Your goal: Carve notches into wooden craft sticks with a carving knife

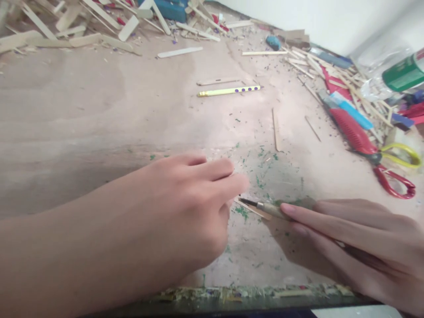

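Two hands: left hand point(185, 212) snug on stick point(255, 211), right hand point(357, 238) tight around knife point(270, 209).

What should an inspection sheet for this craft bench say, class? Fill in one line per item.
Surface: pale wooden board, scattered with green flecks and shavings.
Job's things: thin pale wooden stick; craft knife with dark blade, tip at the stick.
Clutter: yellow pencil with purple dots; red ribbed tool with loop handles; heap of flat wooden sticks; green-capped bottle.
Grippers: left hand, fingertips on the stick's end; right hand grips the knife.
Cables: nothing seen.
Surroundings: white wall behind the board.
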The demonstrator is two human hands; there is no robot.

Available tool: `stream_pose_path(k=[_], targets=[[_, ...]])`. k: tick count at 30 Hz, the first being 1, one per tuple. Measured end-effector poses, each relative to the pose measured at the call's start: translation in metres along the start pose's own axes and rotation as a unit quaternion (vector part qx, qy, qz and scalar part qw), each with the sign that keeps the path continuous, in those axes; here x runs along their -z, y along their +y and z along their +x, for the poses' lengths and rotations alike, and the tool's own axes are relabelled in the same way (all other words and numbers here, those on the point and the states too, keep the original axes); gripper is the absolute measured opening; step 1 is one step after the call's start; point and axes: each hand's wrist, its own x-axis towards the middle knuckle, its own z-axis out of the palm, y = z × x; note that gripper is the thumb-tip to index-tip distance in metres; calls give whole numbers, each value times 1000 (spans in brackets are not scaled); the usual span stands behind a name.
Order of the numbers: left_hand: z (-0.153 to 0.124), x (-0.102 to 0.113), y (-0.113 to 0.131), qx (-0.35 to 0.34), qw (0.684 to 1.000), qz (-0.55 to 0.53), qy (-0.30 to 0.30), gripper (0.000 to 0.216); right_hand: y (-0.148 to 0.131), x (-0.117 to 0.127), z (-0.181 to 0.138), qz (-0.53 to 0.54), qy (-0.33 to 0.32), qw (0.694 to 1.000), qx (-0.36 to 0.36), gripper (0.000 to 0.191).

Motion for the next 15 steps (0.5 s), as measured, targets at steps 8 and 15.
stream_pose_path(k=[8,15], targets=[[-2,-7,-5,4,1000,10,6,29,-3,4,0,-77,8,996,50,60],[1,-21,-14,93,989,-95,60,37,-1,4,0,-61,28,997,31,51]])
